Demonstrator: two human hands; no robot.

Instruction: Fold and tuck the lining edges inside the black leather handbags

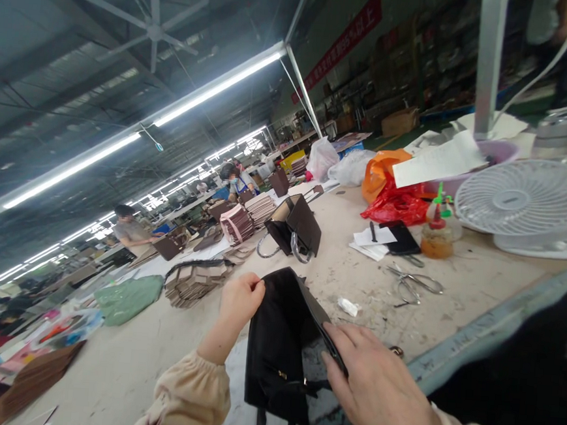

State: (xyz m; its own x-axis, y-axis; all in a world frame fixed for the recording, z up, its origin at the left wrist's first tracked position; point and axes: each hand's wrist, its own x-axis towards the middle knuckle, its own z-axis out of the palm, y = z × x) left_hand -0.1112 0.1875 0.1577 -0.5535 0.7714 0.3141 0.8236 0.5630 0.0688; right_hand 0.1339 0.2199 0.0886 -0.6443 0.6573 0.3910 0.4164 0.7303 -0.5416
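A black handbag [272, 359] stands tilted near the table's front edge, its mouth spread and its dark inside showing. On its far left edge, my left hand [241, 301] is closed, thumb and fingers pinching the rim. My right hand [373, 377] grips the opposite panel, fingers outside along the top edge and the thumb on the inner side. Small gold-coloured metal fittings show on the bag, and straps hang below it. Beyond it sits a brown handbag [306, 231] with handles wrapped in clear plastic.
Scissors [408, 284], a bottle of amber liquid [437, 241] and a white fan [525, 199] lie to the right. Stacked brown pieces [197, 281] and a green cloth-like sheet [129, 298] are at left. Red and orange plastic bags [395, 198] rest behind. Other people work farther back.
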